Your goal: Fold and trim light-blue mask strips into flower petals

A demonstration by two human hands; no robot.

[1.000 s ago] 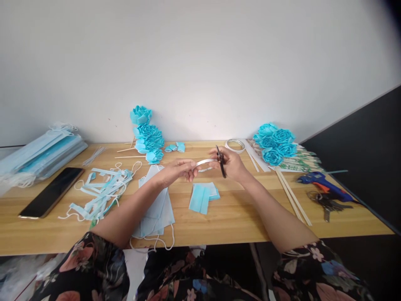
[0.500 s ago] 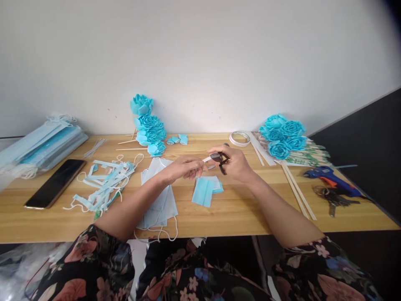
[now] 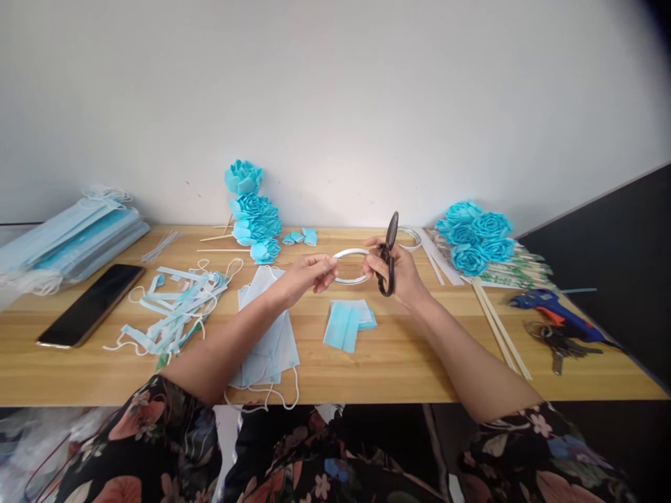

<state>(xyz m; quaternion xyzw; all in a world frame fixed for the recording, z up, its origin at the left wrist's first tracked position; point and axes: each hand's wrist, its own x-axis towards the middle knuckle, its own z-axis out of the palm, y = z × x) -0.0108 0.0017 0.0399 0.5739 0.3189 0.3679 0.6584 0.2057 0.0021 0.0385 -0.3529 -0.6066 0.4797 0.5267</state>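
My left hand (image 3: 313, 272) pinches the left side of a white tape roll (image 3: 351, 281), held up over the middle of the table. My right hand (image 3: 397, 269) grips the roll's right side and also holds black scissors (image 3: 389, 258), their blades together and pointing up. Below the hands lie cut light-blue fabric pieces (image 3: 342, 327). Flat blue masks (image 3: 267, 335) lie under and beside my left forearm. A second tape roll (image 3: 412, 239) rests behind my right hand.
Blue fabric flowers stand at back left (image 3: 256, 218) and back right (image 3: 474, 237). A mask stack (image 3: 78, 237), phone (image 3: 91, 305) and cut strap strips (image 3: 178, 307) lie left. Wooden sticks (image 3: 500, 328), a blue glue gun (image 3: 558, 314) and keys (image 3: 560, 344) lie right.
The scissors have swung upright in my right hand, away from the white strip at my left fingers. The tape roll now shows clearly between both hands. The view has shifted slightly.
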